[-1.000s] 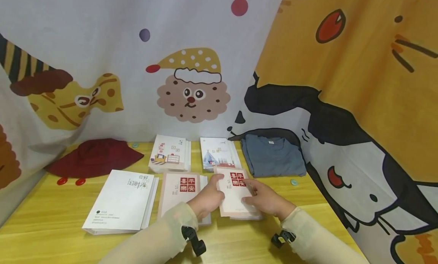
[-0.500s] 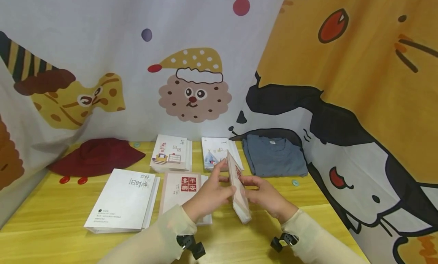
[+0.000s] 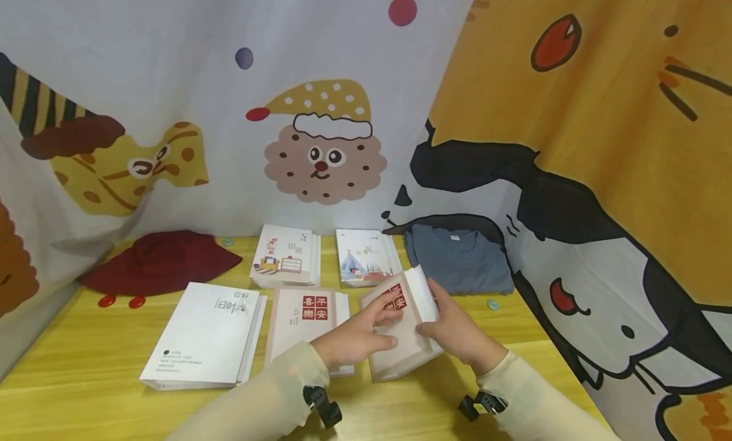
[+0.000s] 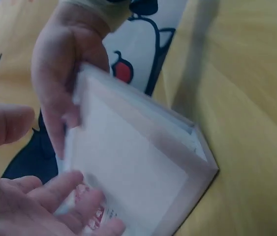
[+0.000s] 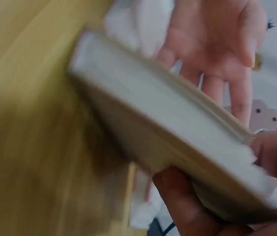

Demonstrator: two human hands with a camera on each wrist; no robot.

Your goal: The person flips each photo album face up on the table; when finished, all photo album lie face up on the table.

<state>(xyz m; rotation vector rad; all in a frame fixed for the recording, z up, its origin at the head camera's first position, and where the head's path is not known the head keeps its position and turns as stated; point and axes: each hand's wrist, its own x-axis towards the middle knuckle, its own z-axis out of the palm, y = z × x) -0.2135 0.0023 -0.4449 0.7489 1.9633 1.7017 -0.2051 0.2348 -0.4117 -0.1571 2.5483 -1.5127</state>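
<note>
A small pink-edged photo album with red square characters on its cover is held tilted above the table. My right hand grips its page edge, thumb on the front cover and fingers behind. My left hand is in front of the cover, its fingers extended and spread. In the left wrist view, those fingers lie over or close to the red print; contact is unclear. The right wrist view shows the album's page block between its two covers. A matching album lies left, partly behind my left arm.
A large white album lies at the left. Two illustrated albums stand farther back, between a dark red hat and a folded grey-blue shirt. Red buttons and green buttons dot the yellow table. A printed curtain hangs behind.
The album, earlier held by both hands, has turned from face-up through edge-on to tilted left with its page edge raised. The left hand has released it; the right hand keeps its grip.
</note>
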